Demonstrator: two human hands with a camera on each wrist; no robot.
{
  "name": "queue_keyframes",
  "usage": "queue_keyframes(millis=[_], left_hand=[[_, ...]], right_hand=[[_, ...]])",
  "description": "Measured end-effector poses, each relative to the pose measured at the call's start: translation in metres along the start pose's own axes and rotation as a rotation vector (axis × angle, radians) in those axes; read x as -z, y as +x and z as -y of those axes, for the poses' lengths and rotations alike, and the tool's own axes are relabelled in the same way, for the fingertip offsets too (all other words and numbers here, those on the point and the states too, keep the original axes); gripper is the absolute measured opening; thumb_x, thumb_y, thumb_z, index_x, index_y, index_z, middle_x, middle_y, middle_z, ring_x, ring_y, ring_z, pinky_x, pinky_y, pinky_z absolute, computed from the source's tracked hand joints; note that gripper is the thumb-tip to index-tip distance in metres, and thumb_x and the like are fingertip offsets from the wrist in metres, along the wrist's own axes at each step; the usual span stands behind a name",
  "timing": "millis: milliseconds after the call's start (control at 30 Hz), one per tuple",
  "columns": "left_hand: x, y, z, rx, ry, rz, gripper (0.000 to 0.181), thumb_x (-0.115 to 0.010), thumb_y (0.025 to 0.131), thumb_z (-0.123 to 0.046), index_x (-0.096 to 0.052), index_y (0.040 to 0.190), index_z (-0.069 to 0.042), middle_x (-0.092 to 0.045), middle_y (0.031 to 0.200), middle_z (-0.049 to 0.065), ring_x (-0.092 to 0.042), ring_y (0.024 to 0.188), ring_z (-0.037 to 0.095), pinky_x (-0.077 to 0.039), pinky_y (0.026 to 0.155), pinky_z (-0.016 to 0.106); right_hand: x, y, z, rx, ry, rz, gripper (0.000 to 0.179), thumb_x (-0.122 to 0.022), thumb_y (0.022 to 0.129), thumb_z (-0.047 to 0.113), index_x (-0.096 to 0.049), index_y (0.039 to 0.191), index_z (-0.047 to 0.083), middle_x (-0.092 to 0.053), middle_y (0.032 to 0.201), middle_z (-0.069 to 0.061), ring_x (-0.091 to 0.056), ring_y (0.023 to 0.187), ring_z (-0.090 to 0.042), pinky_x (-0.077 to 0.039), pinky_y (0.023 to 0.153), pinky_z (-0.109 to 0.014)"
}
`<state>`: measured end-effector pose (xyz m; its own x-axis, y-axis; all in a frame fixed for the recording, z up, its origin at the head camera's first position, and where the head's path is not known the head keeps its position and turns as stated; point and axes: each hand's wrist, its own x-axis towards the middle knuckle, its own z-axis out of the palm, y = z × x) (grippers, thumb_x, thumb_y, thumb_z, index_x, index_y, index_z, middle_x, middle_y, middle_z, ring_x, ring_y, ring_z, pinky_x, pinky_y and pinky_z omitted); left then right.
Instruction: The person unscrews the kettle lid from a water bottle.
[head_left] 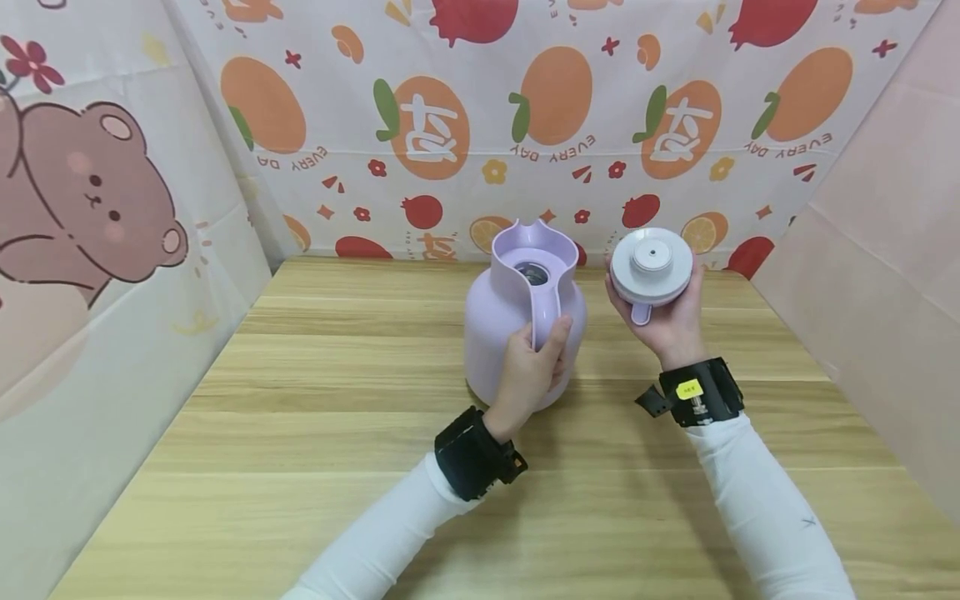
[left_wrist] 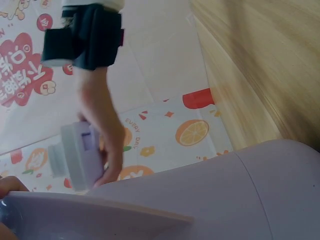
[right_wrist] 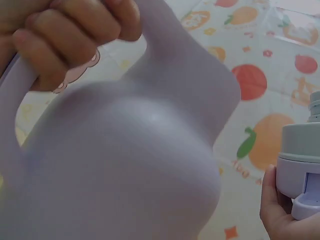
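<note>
A lilac thermos jug point(head_left: 491, 333) stands on the table with its top uncovered, showing a dark round opening. My left hand point(head_left: 525, 379) grips the jug's handle, its fingers curled round it in the right wrist view. Off to the right, my right hand point(head_left: 675, 329) holds the jug's lid point(head_left: 651, 267) from below and behind, apart from the jug. The lid is turned over: its pale stepped plug faces up and a small lilac lever sticks out toward me. In the left wrist view the lid point(left_wrist: 77, 157) appears side-on.
The jug rests on a wood-grain table point(head_left: 315, 450). A fruit-print cloth point(head_left: 480, 125) hangs behind the table's back edge. A bear-print cloth point(head_left: 97, 200) borders the left side, and a plain pale cloth point(head_left: 885, 275) the right. Black straps with cameras circle both wrists.
</note>
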<state>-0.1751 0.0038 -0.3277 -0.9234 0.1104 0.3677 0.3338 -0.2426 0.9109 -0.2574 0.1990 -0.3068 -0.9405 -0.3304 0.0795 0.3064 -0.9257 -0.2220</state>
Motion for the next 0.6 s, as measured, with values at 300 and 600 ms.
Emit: queue_keyframes(millis=[300,600], left_hand=[[0.0,-0.001,-0.003,0.003,0.013,-0.002,0.036,-0.052,0.094,-0.029,-0.044,0.069,-0.005,-0.042,0.053,0.001,-0.038,0.042,0.01,-0.033,0.04,0.021],[0.0,0.001,-0.003,-0.012,-0.007,0.0,0.036,-0.053,0.094,-0.028,-0.044,0.067,-0.005,-0.042,0.052,0.001,-0.037,0.041,0.01,-0.031,0.039,0.021]], right_hand=[[0.033,-0.012,0.006,-0.025,0.061,-0.073,0.059,-0.06,0.082,0.045,-0.043,0.135,0.025,-0.038,0.137,-0.009,-0.034,0.126,-0.032,-0.03,0.099,-0.044],[0.055,-0.02,0.015,-0.036,0.148,-0.108,0.057,-0.057,0.084,0.04,-0.04,0.135,0.023,-0.038,0.134,-0.013,-0.032,0.127,-0.033,-0.024,0.103,-0.042]])
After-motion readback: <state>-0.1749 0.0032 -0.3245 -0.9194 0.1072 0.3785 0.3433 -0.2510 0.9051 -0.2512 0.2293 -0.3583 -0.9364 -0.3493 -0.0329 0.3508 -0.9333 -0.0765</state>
